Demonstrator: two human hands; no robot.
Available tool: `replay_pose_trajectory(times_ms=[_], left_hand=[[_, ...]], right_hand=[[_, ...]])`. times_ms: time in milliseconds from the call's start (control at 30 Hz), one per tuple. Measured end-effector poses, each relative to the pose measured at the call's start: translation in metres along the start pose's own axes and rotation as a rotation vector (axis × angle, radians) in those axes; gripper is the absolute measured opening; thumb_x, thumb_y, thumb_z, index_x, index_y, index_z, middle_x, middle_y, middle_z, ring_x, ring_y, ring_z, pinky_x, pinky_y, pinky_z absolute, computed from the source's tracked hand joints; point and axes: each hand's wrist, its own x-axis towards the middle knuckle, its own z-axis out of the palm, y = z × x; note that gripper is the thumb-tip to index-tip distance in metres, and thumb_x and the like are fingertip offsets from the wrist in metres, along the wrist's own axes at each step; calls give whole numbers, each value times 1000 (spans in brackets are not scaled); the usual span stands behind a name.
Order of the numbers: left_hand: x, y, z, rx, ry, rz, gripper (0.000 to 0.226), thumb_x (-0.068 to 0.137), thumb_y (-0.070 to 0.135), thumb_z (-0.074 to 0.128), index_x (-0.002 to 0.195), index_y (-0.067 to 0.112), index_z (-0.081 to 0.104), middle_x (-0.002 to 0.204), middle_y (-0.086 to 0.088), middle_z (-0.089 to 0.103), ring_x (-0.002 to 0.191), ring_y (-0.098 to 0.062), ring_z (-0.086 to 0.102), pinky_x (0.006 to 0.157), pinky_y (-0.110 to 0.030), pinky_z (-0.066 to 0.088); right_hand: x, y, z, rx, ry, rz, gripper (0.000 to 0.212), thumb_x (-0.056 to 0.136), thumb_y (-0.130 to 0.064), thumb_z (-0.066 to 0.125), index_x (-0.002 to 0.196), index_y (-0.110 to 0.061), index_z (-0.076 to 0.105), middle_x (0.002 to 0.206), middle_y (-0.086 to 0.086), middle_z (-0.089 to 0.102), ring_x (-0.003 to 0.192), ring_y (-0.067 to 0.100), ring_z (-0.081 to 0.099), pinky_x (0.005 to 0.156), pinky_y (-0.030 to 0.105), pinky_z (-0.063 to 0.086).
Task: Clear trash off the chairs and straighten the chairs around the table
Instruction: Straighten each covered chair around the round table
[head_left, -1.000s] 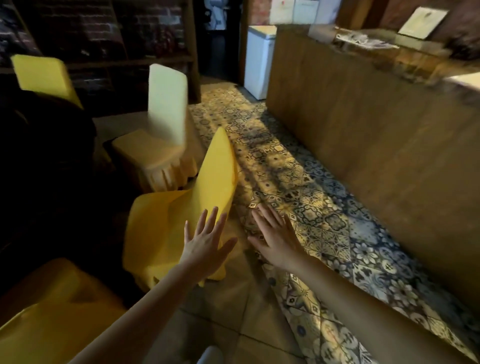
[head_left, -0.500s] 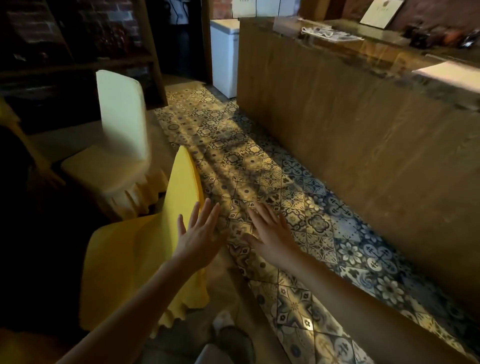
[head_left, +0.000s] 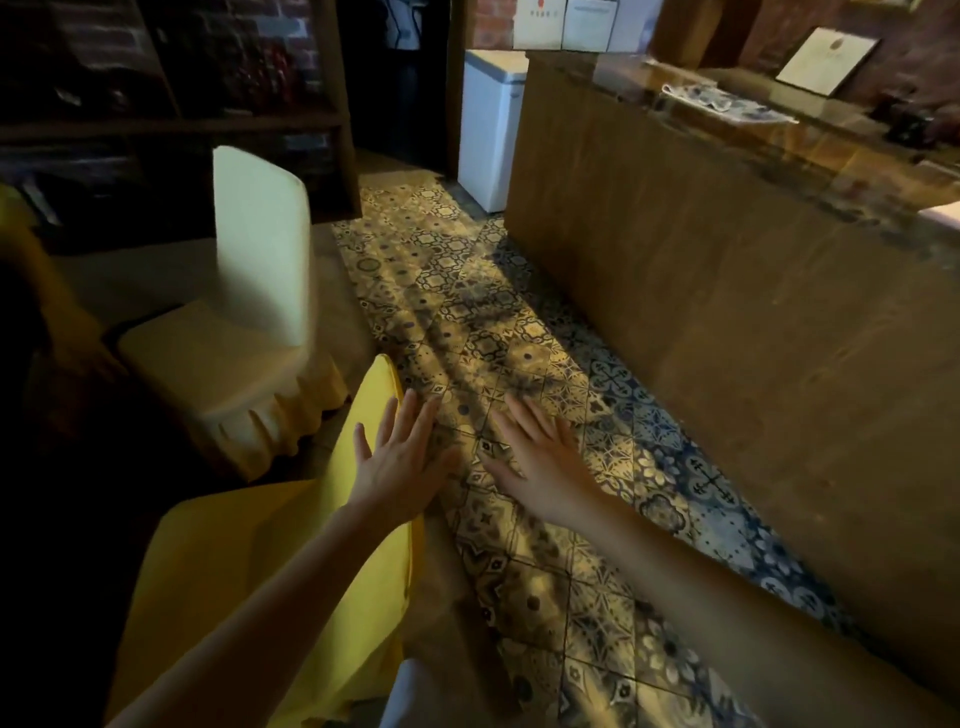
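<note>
Your left grip (head_left: 400, 462) has its fingers straight and fanned and holds nothing. Its palm is set at the right-hand edge of the backrest of the yellow chair (head_left: 260, 571); from this angle you cannot tell whether skin meets fabric or hangs just off it. Your right grip (head_left: 545, 467) is likewise flat and spread, holding nothing. It hangs over the patterned tile floor (head_left: 519, 338), just right of the left grip and apart from the chair. The yellow chair sits at near left, its backrest seen almost edge-on with the top corner pointing far, its seat running left into shadow. Just beyond it, at far left, stands a cream chair (head_left: 260, 249), upright, with its backrest on the right side of the seat. Its ruffled skirt hem is near the yellow chair's top corner but apart from it. Right of both chairs a lane of tile runs from near to far. That lane is bounded on the right by the wooden front of a long desk (head_left: 727, 312) and ends at a white cabinet (head_left: 488, 130) by the desk's far corner. Papers (head_left: 722, 101) and a propped card (head_left: 826, 60) sit on the desk's glossy top. A dark shelf unit (head_left: 208, 119) stands behind the cream chair. The far-left side of the scene is too dark to read.
</note>
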Motion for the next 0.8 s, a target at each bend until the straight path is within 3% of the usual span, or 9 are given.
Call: replay_pose_trajectory(times_ms=[367, 800], left_hand=[[13, -57, -8, 13, 21, -342, 73, 89, 64, 23, 149, 31, -5, 157, 5, -17, 143, -16, -20, 113, -54, -11], [44, -55, -1, -21, 83, -884, 77, 88, 66, 21, 148, 29, -11, 156, 2, -20, 142, -18, -22, 112, -53, -12]], right_hand=[[109, -30, 3, -4, -107, -256, 67, 97, -54, 30, 152, -26, 6, 160, -6, -11, 146, 14, -16, 116, 47, -6], [253, -55, 1, -147, -331, -878, 63, 97, -52, 33, 152, -29, 12, 161, -6, -4, 147, 13, -11, 118, 48, -6]])
